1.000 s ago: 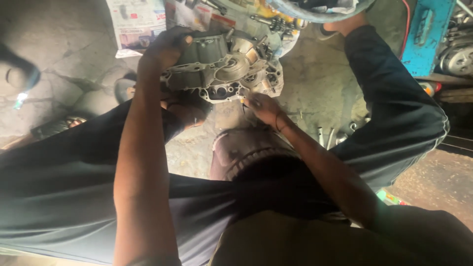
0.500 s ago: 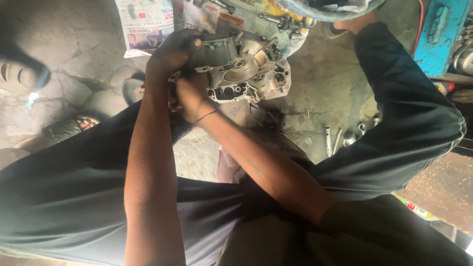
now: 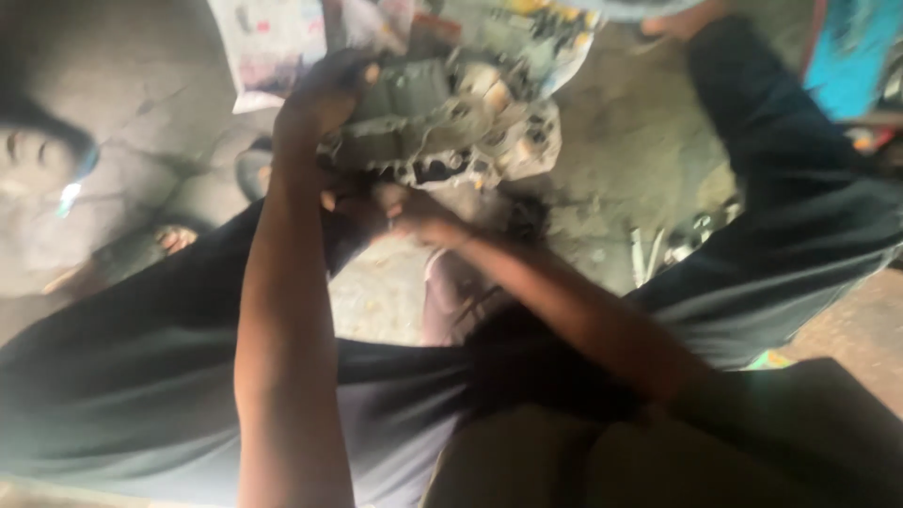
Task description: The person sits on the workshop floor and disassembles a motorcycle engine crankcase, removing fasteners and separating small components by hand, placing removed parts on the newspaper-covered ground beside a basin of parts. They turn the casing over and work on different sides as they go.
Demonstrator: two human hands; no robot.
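L hand [image 3: 324,94] grips the top-left edge of a grey metal engine casing [image 3: 451,122], fingers curled tight over its rim; casing sits on the concrete floor [image 3: 611,188] over spread newspaper [image 3: 273,42], between the person's dark-trousered legs. R hand [image 3: 409,214] is at the casing's lower edge, touching it, fingers bent, but blur hides whether they're closed on anything.

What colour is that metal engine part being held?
Dull silvery grey, the engine casing shows best in the head view.
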